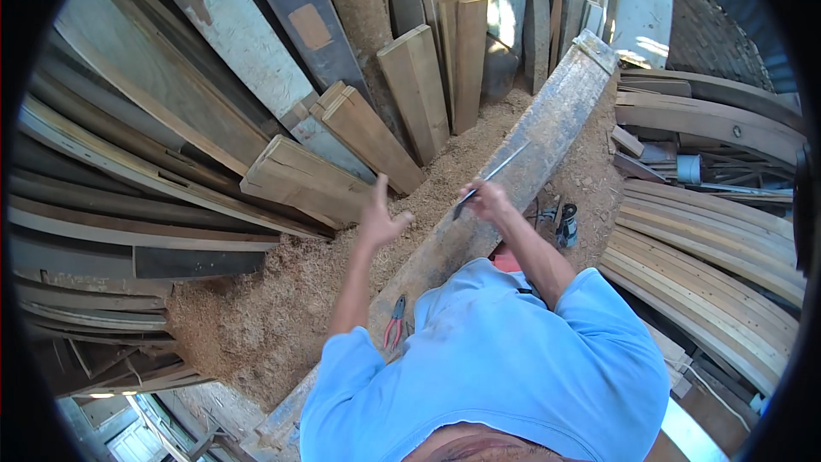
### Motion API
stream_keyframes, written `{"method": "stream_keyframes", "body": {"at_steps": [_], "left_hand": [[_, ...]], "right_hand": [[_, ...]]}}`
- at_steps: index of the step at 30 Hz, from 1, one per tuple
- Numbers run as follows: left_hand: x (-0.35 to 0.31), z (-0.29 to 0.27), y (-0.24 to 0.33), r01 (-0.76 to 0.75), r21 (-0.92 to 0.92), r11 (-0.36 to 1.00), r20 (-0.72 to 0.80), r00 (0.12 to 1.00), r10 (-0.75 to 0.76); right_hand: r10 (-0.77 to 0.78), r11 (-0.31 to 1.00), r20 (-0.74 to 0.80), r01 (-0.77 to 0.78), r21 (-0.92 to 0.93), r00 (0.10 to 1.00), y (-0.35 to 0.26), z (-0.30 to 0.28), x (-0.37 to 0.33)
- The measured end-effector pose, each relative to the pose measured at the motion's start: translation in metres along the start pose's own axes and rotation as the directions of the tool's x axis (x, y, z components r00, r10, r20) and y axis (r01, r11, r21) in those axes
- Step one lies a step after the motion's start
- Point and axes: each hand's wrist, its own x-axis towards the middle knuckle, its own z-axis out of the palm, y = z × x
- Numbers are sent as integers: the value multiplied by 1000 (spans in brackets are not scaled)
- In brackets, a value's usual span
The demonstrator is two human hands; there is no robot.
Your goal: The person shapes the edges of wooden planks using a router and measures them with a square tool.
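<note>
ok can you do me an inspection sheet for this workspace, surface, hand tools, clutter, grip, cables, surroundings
Surface: long worn plank, running diagonally, scuffed and stained
Hand tools: thin metal rod with a dark end; red-handled pliers lying on the plank
Clutter: thick sawdust on the ground; small dark device, type unclear, right of the plank
Grip: left hand open, nothing seen in it; right hand closed around the rod
Cables: thin white strand at lower right, possibly a cord
Surroundings: leaning boards beyond the plank; stacked timber to the right
</note>
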Motion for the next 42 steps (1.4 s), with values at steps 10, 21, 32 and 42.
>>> {"method": "stream_keyframes", "body": {"at_steps": [10,21,32,42], "left_hand": [[-101,42,12,255,0,967,-6,967,-255],[-349,61,-97,801,360,478,-245,576,-780],[-380,135,-142,889,167,426,-197,454,-869],[-344,85,-120,918,278,283,-204,345,-916]], "right_hand": [[126,620,475,305,-723,871,57,50,-81],[-187,166,352,383,-909,917,28,-54,-9],[-187,111,341,365,-924,921,32,-102,3],[-187,266,286,328,-906,940,32,-128,2]]}}
